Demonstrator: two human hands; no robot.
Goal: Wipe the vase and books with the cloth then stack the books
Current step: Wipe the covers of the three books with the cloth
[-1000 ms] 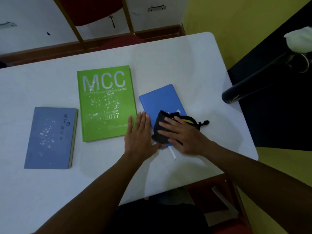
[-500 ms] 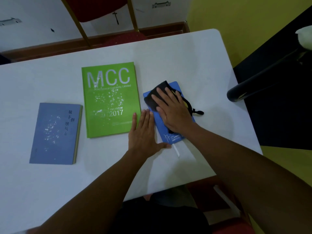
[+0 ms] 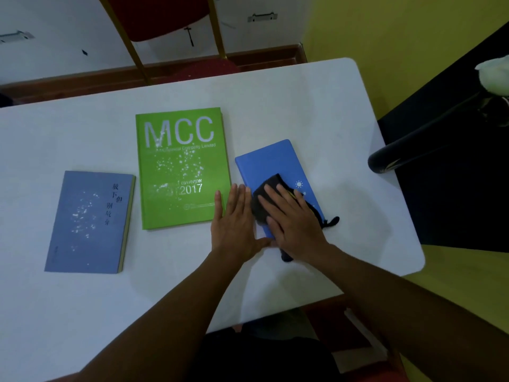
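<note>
I am looking down at a white table (image 3: 303,111) where three books are lying flat, side by side. My right hand (image 3: 294,221) is pressing flat, fingers spread, on a black cloth (image 3: 264,199) over the near half of the blue notebook (image 3: 272,164), which is sitting at the right of the row; the hand is not curled around the cloth, only bearing down on it. A black cord end (image 3: 332,221) of the cloth is trailing off the notebook's near right corner onto the table. My left hand (image 3: 234,224) is lying open and flat on the table, just beside the notebook's left edge, its thumb touching the near corner. The green MCC 2017 book (image 3: 183,169) is resting in the middle, speckled with white bits, and the grey-blue book (image 3: 88,221) at the left is carrying the same specks. A dark vase (image 3: 407,150) is leaning in at the right edge.
</note>
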